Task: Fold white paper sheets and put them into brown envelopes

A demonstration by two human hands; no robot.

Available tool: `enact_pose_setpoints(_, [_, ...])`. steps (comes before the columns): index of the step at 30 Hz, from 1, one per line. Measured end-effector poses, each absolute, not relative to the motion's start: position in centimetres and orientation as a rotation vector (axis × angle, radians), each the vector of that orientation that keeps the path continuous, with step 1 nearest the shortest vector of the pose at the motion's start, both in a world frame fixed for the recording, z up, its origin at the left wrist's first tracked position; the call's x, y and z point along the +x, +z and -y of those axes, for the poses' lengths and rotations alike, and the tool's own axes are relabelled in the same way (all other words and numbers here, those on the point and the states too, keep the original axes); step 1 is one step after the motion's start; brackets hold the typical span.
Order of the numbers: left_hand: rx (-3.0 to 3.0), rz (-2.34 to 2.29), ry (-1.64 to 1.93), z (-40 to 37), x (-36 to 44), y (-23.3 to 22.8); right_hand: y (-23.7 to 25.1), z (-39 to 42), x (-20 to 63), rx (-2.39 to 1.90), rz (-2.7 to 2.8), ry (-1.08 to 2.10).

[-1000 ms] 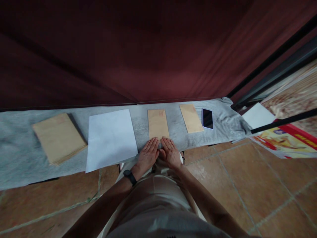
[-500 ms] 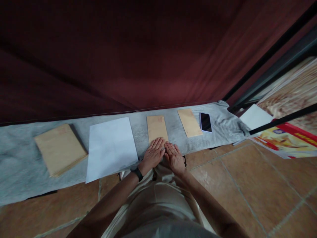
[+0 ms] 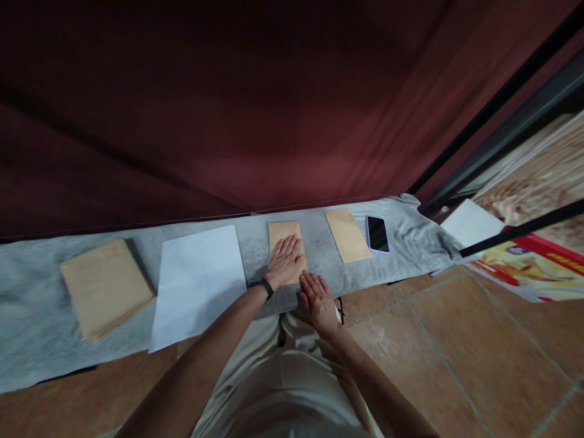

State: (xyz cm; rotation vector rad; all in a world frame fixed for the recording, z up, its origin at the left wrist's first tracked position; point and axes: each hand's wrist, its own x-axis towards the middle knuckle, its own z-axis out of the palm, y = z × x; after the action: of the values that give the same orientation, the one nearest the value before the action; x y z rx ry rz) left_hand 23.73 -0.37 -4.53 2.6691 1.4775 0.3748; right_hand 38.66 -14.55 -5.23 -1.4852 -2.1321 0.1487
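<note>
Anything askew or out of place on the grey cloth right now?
Mostly tidy. The white sheet overhangs the grey cloth's near edge onto the tiles, and the cloth bunches into wrinkles beside the phone. The left hand lies flat on a brown envelope.

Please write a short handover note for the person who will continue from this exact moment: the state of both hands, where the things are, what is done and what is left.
Left hand: open, flat on the middle brown envelope, pressing it on the grey cloth.
Right hand: open, flat at the near edge of the cloth, just below that envelope; holds nothing.
Things: stack of brown envelopes far left, white paper sheets beside it, a second single envelope to the right, then a phone.
Done: two envelopes lie singly on the cloth.
Left: the stack and the sheets lie untouched.
</note>
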Motion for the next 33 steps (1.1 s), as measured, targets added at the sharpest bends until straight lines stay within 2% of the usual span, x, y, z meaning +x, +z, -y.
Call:
enact_pose_setpoints(16, [2.685,-1.382,0.259,-9.2,20.8,-4.5,-5.7,14.5,38.5,-1.505,2.132,0.111])
enact_pose_setpoints(24, [2.731,-1.164,0.149,-8.5,20.8,-5.1,-6.2,14.5,38.5,-1.533,2.145,0.095])
enact_pose_setpoints(33, [2.765,-0.940,0.141,-4.2,20.5,-5.5,-6.4,14.5,38.6,-1.547,2.152,0.132])
